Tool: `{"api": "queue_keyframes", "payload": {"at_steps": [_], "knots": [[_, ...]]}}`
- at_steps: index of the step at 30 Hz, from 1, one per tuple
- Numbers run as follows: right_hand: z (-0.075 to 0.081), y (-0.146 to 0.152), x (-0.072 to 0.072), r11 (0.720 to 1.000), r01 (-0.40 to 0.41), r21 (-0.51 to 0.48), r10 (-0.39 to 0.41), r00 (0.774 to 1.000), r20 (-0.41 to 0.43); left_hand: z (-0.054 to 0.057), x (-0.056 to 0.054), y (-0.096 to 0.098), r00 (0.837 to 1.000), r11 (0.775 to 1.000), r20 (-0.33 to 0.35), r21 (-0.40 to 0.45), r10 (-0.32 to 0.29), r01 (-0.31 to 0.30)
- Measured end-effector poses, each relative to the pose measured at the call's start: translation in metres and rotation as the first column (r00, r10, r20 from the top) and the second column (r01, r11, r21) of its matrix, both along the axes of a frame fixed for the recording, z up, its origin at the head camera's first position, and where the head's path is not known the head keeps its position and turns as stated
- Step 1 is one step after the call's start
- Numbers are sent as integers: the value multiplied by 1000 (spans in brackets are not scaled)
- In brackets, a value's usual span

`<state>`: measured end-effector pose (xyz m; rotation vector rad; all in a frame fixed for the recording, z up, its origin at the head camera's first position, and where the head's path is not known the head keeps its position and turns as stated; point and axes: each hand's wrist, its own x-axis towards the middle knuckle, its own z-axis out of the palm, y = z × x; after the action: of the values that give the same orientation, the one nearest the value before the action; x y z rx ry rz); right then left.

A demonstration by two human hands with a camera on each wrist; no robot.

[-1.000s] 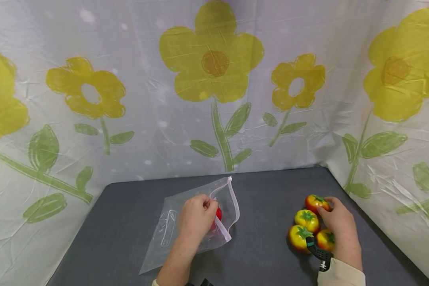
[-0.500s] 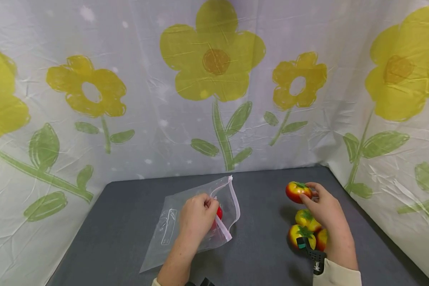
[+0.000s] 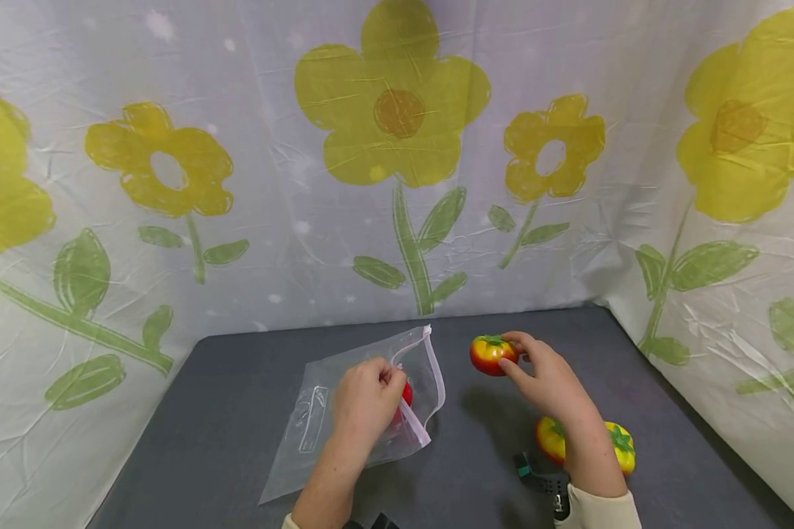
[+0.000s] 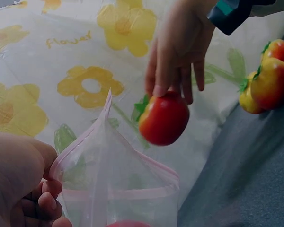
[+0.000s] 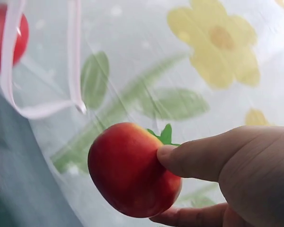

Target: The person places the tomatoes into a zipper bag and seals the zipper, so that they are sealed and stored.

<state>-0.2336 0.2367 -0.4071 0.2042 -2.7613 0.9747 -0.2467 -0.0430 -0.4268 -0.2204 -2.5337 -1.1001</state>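
My left hand point(image 3: 364, 400) pinches the pink zip edge of a clear zip bag point(image 3: 314, 404), which lies on the table with its mouth toward the right. In the left wrist view the bag's mouth gapes. A red, round thing point(image 3: 407, 394) is inside it, partly hidden by the hand. My right hand point(image 3: 556, 378) holds a red and yellow tomato point(image 3: 492, 355) with a green leafy top between thumb and fingers. This tomato point(image 4: 164, 119) is raised above the table, apart from the bag and to the right of its mouth.
Several more red and yellow tomatoes point(image 4: 273, 85) sit grouped on the right of the dark table point(image 3: 225, 411); my right forearm covers part of them in the head view. A white cloth point(image 3: 258, 257) with yellow flowers stands around the back and sides.
My right hand has lifted one tomato from the group and carried it left toward the bag. A yellow tomato now shows right of the forearm. My left hand stays on the bag.
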Motion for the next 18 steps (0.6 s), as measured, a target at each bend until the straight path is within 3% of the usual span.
{"api": "queue_keyframes", "payload": {"at_steps": [8,18], "knots": [[2,-32,3,997,-74,22,75,995,-68,0,0,2,1000,1000,-5,3,3,-3],[-4,-63,2,992,-125,17,125,992,-9,1,1,4,1000,1000,23,-1,5,-5]]}}
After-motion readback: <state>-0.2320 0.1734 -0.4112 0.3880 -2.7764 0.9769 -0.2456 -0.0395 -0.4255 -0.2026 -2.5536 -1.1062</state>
